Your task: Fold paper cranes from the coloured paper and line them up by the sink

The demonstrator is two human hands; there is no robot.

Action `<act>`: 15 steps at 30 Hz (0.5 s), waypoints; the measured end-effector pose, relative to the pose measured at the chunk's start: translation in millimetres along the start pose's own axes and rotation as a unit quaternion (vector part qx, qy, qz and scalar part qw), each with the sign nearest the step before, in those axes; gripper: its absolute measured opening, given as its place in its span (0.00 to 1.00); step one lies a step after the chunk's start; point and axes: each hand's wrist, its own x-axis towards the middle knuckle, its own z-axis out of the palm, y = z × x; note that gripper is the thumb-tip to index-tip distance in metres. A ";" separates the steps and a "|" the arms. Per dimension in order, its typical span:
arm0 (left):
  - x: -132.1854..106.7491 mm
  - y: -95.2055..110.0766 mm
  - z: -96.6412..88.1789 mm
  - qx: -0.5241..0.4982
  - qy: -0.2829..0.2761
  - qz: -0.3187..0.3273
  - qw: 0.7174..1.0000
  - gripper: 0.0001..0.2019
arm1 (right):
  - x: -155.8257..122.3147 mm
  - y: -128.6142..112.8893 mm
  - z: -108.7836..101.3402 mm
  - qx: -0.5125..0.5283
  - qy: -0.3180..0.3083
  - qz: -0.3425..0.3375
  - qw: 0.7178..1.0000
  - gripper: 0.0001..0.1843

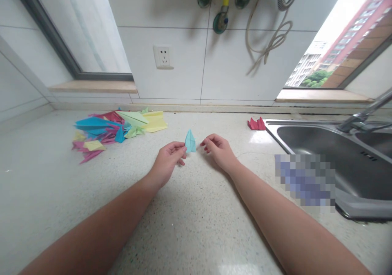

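A small light-blue folded paper piece stands upright over the speckled countertop. My left hand pinches its lower left edge between thumb and fingers. My right hand rests on the counter just right of the paper, fingers curled in, not touching it as far as I can see. Both forearms reach in from the bottom of the view.
A heap of coloured folded papers lies at the back left. A red folded paper sits by the steel sink at the right, with a tap over it. A wall socket and hoses hang on the tiled wall.
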 end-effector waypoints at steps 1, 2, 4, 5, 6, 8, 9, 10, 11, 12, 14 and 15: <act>-0.4 -0.1 0.3 0.008 -0.001 0.000 1.000 0.21 | 4.2 1.1 -7.5 -0.006 0.045 0.004 0.999 0.16; -0.9 0.0 0.9 0.019 0.000 0.001 1.000 0.22 | 8.2 2.2 -15.6 -0.006 0.093 0.010 0.996 0.16; -1.4 0.7 3.5 0.038 0.008 -0.004 0.999 0.23 | 15.5 4.2 -32.8 0.011 0.179 0.019 0.984 0.15; -1.0 1.3 5.7 0.040 0.019 -0.012 0.999 0.23 | 18.5 5.5 -41.5 0.025 0.212 0.020 0.977 0.15; 0.2 1.9 8.7 0.036 0.030 -0.022 0.999 0.23 | 21.2 7.1 -49.9 0.037 0.241 0.022 0.970 0.15; 5.8 2.8 17.0 0.028 0.038 -0.040 0.998 0.24 | 25.7 11.3 -65.6 0.059 0.293 0.025 0.954 0.14; 10.6 2.8 22.5 0.029 0.033 -0.044 0.998 0.24 | 27.7 13.9 -72.6 0.067 0.320 0.027 0.945 0.14; 16.8 2.4 28.9 0.035 0.022 -0.046 0.998 0.24 | 29.6 16.7 -79.2 0.076 0.347 0.030 0.934 0.13; 24.4 1.4 36.2 0.044 0.011 -0.048 0.998 0.24 | 31.3 19.6 -85.4 0.084 0.373 0.034 0.923 0.13; 33.4 -0.2 44.7 0.053 0.002 -0.048 0.997 0.24 | 32.8 22.4 -91.3 0.091 0.397 0.037 0.913 0.12; 54.7 -5.4 64.9 0.065 -0.011 -0.050 0.997 0.24 | 34.9 27.2 -102.9 0.104 0.441 0.040 0.891 0.12; 66.6 -8.8 76.7 0.067 -0.018 -0.052 0.996 0.22 | 35.4 29.0 -108.6 0.107 0.461 0.039 0.880 0.12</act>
